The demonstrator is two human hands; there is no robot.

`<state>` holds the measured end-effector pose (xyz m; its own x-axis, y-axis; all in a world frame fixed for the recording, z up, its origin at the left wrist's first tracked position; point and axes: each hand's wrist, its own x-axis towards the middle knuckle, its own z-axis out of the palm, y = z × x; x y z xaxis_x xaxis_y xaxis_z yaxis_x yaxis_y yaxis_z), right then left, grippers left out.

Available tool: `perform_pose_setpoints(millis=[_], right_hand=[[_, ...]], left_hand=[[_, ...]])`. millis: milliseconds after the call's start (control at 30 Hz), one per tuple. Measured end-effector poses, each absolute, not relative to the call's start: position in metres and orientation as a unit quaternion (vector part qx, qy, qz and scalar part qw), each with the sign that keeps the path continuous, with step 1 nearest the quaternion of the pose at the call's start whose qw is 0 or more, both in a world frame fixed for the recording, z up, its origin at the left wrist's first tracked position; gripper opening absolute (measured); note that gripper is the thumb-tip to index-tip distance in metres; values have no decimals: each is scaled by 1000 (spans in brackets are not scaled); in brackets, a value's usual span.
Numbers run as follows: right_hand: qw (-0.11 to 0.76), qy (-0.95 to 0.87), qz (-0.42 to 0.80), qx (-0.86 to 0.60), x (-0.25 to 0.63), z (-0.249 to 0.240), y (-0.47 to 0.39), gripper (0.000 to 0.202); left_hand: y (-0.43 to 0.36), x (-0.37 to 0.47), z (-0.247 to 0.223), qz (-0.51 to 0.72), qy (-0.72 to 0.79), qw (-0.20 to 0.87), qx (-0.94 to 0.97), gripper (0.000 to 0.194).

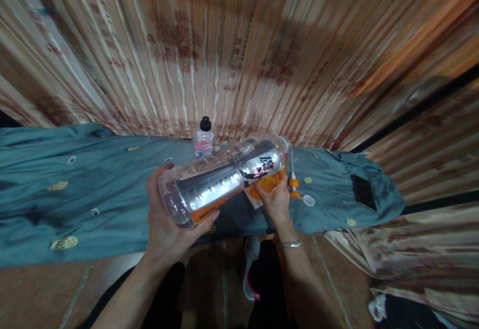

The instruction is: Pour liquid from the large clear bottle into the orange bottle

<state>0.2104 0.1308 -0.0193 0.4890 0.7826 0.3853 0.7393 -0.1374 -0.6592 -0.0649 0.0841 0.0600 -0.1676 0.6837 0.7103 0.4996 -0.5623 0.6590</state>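
Note:
In the head view a big clear plastic bottle with a silver and orange label is tipped, its neck end toward the right. My left hand is wrapped round its base end, thumb below and fingers behind. Under the neck end, my right hand grips a bottle of orange-yellow colour. The big bottle covers most of that one, and its mouth is hidden. Just right of my right hand, an orange pump top with a pale tube lies on the cloth beside a small white round cap.
A small clear bottle with a black cap and pink label stands at the back. A dark phone lies at the right on the teal cloth. Patterned curtains hang behind, and a dark pole slants at the right.

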Motion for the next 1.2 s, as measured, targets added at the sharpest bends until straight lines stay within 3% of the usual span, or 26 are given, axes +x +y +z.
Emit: perform_pose_setpoints(millis=[167,1200], right_hand=[[406,-503,30,-763,210,-20,131,105],[401,-511,13,-760,210,-21,131,101]], left_hand=[[82,-65,63,600,461,89,647,91],[83,-65,61,599,471,69,643,96]])
